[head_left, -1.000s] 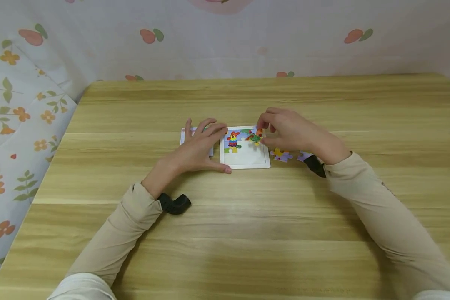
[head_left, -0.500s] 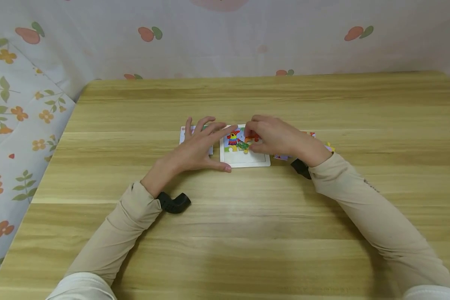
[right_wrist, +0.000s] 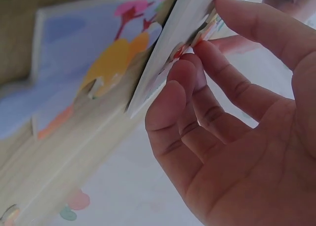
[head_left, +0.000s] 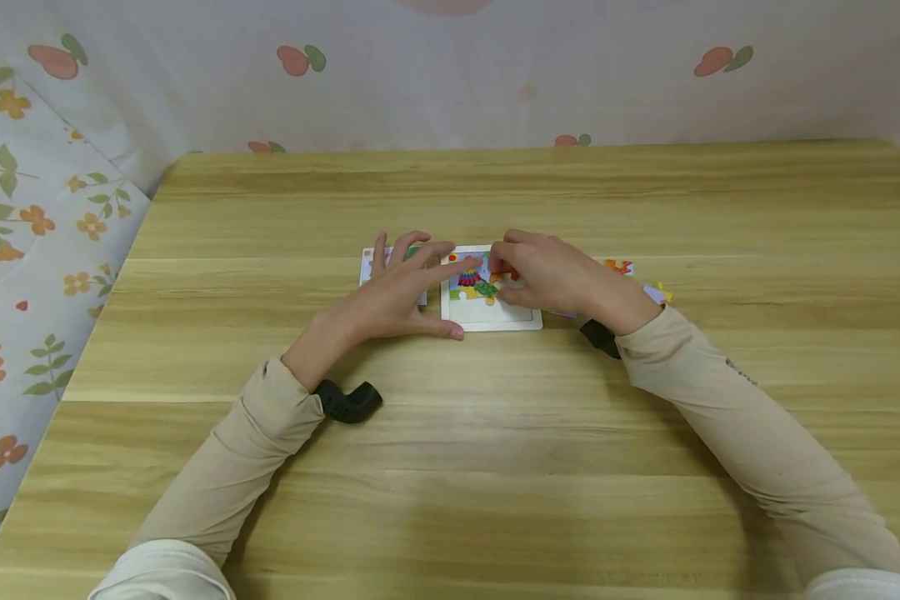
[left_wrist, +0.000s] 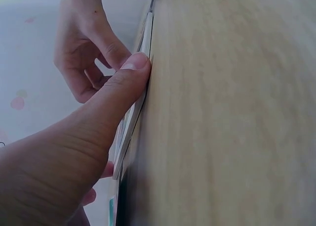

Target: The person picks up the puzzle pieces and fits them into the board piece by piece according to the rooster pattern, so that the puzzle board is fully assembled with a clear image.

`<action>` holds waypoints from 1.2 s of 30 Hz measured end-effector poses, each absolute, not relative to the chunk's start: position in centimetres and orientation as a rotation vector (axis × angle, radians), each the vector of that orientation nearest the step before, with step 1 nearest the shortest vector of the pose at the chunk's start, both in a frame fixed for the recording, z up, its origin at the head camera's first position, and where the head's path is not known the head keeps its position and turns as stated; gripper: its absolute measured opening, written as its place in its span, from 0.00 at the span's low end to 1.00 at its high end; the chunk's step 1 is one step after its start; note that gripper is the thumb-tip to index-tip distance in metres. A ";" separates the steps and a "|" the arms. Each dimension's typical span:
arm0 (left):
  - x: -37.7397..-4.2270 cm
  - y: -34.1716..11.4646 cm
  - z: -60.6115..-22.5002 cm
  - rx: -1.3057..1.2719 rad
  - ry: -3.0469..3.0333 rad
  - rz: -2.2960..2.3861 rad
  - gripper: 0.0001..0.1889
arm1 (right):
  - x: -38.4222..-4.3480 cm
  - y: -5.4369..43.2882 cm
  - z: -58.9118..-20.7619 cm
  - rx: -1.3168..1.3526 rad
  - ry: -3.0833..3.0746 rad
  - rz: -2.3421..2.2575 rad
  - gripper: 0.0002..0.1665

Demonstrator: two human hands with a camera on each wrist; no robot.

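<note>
A shallow white puzzle tray (head_left: 510, 323) lies on the table with a few joined jigsaw pieces in its upper part. One of them, a parrot piece (head_left: 467, 278), is partly covered by the left index finger. My left hand (head_left: 386, 300) is spread at the tray's left side, its thumb against the front edge. Inside the tray, my right hand (head_left: 551, 271) pinches a jigsaw piece with a green turtle (head_left: 485, 289), right beside the parrot piece. In the right wrist view, bent fingers (right_wrist: 192, 72) and thumb meet at the tray's surface, hiding much of that piece.
Under the left hand lies a printed card (head_left: 367, 265). Several loose jigsaw pieces (head_left: 656, 293) lie right of the tray, partly behind the right wrist; one shows large in the right wrist view, a blue and yellow piece (right_wrist: 106, 63). A black wrist mount (head_left: 351, 403) hangs below the left wrist.
My right hand has brought the turtle piece left and down, from the tray's upper right to beside the parrot piece. The left index finger has come down over the parrot piece.
</note>
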State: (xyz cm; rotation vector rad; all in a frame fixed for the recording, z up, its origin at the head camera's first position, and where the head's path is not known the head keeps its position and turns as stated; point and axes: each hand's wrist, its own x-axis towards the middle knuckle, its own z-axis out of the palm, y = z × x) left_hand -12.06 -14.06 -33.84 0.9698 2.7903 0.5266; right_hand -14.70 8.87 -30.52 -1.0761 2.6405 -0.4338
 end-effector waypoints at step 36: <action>-11.7 -13.9 -33.5 1.037 2.720 0.501 0.34 | -14.4 8.9 -30.6 -1.098 2.673 -0.490 0.08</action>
